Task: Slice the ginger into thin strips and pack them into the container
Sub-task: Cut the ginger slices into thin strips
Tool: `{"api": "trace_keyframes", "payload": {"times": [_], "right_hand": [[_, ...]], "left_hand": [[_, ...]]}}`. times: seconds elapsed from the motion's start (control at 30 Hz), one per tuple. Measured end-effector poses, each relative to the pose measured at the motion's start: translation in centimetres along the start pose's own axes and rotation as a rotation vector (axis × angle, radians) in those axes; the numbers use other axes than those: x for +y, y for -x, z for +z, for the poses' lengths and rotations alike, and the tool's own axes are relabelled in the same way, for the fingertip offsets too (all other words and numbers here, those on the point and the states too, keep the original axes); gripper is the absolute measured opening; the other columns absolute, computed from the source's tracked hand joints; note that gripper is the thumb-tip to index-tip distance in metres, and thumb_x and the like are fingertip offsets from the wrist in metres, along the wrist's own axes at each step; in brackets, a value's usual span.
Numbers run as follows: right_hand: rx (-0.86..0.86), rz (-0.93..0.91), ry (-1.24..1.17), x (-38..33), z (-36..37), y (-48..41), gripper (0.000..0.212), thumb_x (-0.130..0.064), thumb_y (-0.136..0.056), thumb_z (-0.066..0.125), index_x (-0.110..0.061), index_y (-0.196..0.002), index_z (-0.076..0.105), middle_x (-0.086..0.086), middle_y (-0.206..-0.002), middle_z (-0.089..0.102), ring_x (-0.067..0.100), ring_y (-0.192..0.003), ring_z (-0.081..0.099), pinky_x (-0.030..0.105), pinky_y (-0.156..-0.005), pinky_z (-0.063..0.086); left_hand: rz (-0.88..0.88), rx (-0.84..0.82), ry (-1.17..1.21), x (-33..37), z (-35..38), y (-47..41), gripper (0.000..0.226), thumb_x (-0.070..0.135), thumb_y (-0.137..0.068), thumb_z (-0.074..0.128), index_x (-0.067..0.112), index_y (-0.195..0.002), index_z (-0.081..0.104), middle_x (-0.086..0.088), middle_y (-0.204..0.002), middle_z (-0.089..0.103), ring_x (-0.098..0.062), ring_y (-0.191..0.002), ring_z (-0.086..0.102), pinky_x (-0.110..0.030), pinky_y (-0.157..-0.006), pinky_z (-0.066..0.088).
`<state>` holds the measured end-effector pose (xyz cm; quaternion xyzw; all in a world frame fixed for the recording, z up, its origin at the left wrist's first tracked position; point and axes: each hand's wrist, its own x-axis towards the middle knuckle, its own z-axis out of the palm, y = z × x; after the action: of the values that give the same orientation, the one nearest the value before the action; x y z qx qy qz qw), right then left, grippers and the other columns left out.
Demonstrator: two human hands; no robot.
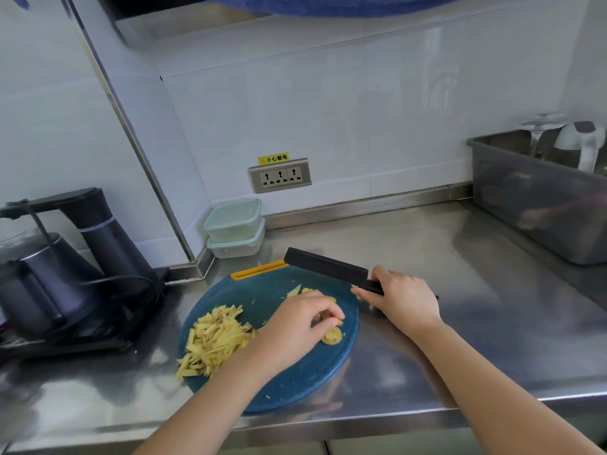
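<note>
On the blue cutting board (295, 382): left hand (300, 326), fingers curled, apparently pinching ginger slices (332, 335); cut ginger strips (213, 339) heaped leftward. Right hand (402, 300) grasps the black knife (325, 266). Stacked containers (235, 228) stand by the wall.

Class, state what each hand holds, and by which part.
The right hand grips the black knife by its handle. The left hand pinches ginger slices on the cutting board with its fingers; the exact hold is hidden.
</note>
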<state>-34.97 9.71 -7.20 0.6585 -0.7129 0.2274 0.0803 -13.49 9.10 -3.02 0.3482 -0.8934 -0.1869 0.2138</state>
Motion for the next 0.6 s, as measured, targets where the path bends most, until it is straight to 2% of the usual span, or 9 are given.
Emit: {"api": "trace_keyframes", "payload": {"times": [0.13, 0.3, 0.43, 0.53, 0.6], "right_hand": [[0.016, -0.004, 0.014, 0.0, -0.1, 0.2, 0.045, -0.068, -0.089, 0.038, -0.023, -0.087, 0.042, -0.006, -0.079, 0.063, 0.017, -0.072, 0.062, 0.028, -0.056, 0.035], [0.02, -0.001, -0.003, 0.1, 0.0, 0.3, 0.046, -0.068, -0.088, 0.038, -0.022, -0.087, 0.042, -0.006, -0.079, 0.062, 0.018, -0.072, 0.061, 0.028, -0.057, 0.038], [0.025, 0.005, 0.015, 0.1, 0.1, 0.2, 0.049, -0.069, -0.088, 0.038, -0.021, -0.091, 0.048, -0.006, -0.08, 0.063, 0.018, -0.073, 0.062, 0.03, -0.06, 0.045], [0.032, 0.002, 0.005, 0.0, 0.1, 0.2, 0.049, -0.069, -0.088, 0.038, -0.021, -0.09, 0.049, -0.006, -0.079, 0.063, 0.018, -0.072, 0.062, 0.029, -0.059, 0.043], [0.028, 0.008, -0.001, -0.1, -0.1, 0.2, 0.047, -0.068, -0.088, 0.04, -0.022, -0.088, 0.046, -0.006, -0.077, 0.061, 0.018, -0.069, 0.059, 0.029, -0.057, 0.04]], "left_hand": [[0.08, -0.011, -0.116, -0.5, 0.8, 0.3, 0.015, 0.022, -0.093, 0.058, 0.021, -0.102, 0.07, 0.013, -0.099, 0.061, -0.002, -0.092, 0.054, -0.023, -0.084, 0.044], [0.078, -0.015, -0.082, -0.9, 1.2, 1.3, 0.014, 0.022, -0.094, 0.056, 0.023, -0.102, 0.067, 0.016, -0.103, 0.063, 0.0, -0.095, 0.056, -0.015, -0.083, 0.045], [0.066, -0.037, -0.076, -1.2, 1.3, 2.0, 0.012, 0.028, -0.093, 0.058, 0.025, -0.102, 0.065, 0.018, -0.11, 0.061, 0.001, -0.105, 0.053, -0.012, -0.089, 0.042], [0.039, -0.063, -0.087, -1.0, 1.3, 1.8, 0.007, 0.03, -0.092, 0.058, 0.028, -0.099, 0.059, 0.019, -0.105, 0.057, 0.004, -0.097, 0.05, -0.012, -0.081, 0.043], [0.027, -0.091, -0.114, -0.7, 1.3, 1.6, 0.007, 0.031, -0.092, 0.058, 0.028, -0.098, 0.054, 0.018, -0.101, 0.054, 0.005, -0.093, 0.045, -0.008, -0.076, 0.038]]}}
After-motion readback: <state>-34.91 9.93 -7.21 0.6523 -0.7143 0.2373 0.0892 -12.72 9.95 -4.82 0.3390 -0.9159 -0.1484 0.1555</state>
